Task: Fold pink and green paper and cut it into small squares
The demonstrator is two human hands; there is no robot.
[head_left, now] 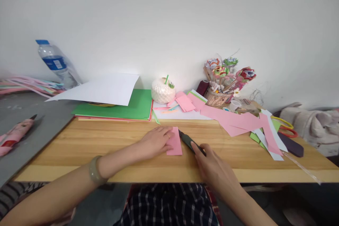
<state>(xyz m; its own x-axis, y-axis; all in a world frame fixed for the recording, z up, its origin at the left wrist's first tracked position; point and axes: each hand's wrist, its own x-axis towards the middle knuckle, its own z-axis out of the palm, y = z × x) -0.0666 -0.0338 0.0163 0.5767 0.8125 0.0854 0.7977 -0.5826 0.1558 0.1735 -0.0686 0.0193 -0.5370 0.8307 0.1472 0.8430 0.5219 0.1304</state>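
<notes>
Paper [176,144], small and pink, lies flat on the worktop [100,139] under the left hand [154,142], loosely open; the right hand [212,162] grips a dark tool [187,140], its tip just beside the paper, which could skew if pressed too lightly

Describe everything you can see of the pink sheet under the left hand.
The pink sheet is a small, plain, roughly rectangular piece, thin like paper, lying flat on the wooden tabletop, its longer sides running away from the person. The fingers of the left hand rest on it and hide most of its left edge. The tip of the dark tool in the right hand is beside its right edge; contact is unclear.
</notes>
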